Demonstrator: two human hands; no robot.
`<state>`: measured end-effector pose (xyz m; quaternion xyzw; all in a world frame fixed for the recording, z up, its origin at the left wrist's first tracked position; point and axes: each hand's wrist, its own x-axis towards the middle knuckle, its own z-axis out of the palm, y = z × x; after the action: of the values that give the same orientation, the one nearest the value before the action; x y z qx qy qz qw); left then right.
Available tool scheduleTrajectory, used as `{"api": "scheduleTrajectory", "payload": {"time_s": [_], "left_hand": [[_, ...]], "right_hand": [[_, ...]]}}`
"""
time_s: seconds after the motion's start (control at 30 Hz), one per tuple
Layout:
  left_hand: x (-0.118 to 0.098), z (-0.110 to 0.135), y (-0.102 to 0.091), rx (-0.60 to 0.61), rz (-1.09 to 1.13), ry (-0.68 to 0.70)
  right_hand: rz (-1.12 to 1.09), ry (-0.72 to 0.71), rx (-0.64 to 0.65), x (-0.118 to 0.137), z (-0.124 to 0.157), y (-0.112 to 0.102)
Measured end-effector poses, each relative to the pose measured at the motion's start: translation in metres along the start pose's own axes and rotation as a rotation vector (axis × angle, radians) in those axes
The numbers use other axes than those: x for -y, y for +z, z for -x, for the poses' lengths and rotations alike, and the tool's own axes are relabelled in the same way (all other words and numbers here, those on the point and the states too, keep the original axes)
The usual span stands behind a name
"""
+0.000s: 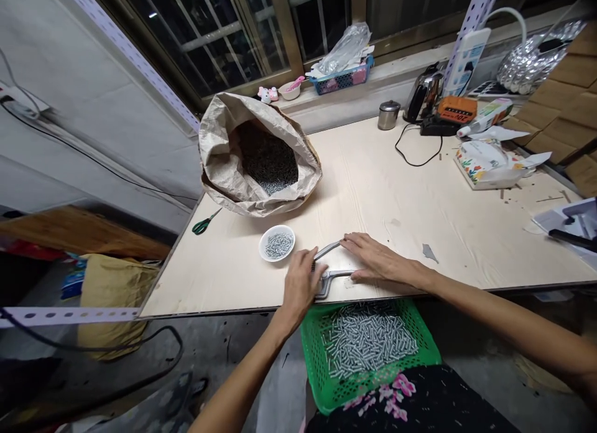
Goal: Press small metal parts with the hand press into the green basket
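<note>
A grey metal two-handled tool (pixel 323 286) lies at the table's front edge, its handles spread apart. My left hand (pixel 299 282) is closed at the tool's head end; whatever small piece may be between the fingertips is hidden. My right hand (pixel 380 259) spans the handle ends, with the fingers on the upper handle and the thumb by the lower one. Just beyond my left hand stands a white bowl (pixel 262 251) of small silvery metal pins. Below the table edge, a green plastic basket (pixel 311 352) on my lap holds a heap of similar metal parts.
An open paper sack (pixel 215 150) with many metal pieces stands at the back left, near green-handled scissors (pixel 201 225). Toward the back right are a metal canister (pixel 388 115), a kettle (pixel 423 94), an orange battery (pixel 457 109) and a tissue pack (pixel 487 162).
</note>
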<state>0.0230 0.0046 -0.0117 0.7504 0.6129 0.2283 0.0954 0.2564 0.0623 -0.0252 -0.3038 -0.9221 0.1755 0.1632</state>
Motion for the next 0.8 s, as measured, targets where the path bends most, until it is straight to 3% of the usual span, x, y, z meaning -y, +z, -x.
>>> {"api": "scheduleTrajectory", "payload": {"time_s": [0.1, 0.23, 0.37, 0.53, 0.67, 0.8], "left_hand": [[0.014, 0.016, -0.019, -0.013, -0.025, -0.235], [0.019, 0.024, -0.023, 0.203, -0.069, -0.457], [0.008, 0.017, -0.02, 0.394, -0.036, -0.557], [0.008, 0.003, -0.019, 0.536, -0.123, -0.512], [0.01, 0.009, -0.027, 0.472, -0.301, -0.32], [-0.012, 0.029, -0.043, 0.438, -0.173, -0.205]], "right_hand": [[-0.036, 0.03, 0.005, 0.01, 0.003, -0.001], [-0.021, 0.053, 0.031, 0.021, -0.004, 0.017], [0.002, 0.062, 0.038, 0.026, -0.013, 0.036], [0.09, 0.045, 0.049, 0.024, -0.019, 0.042], [0.114, 0.073, -0.017, 0.012, -0.021, 0.041], [0.081, 0.094, -0.089, 0.0, -0.019, 0.04]]}}
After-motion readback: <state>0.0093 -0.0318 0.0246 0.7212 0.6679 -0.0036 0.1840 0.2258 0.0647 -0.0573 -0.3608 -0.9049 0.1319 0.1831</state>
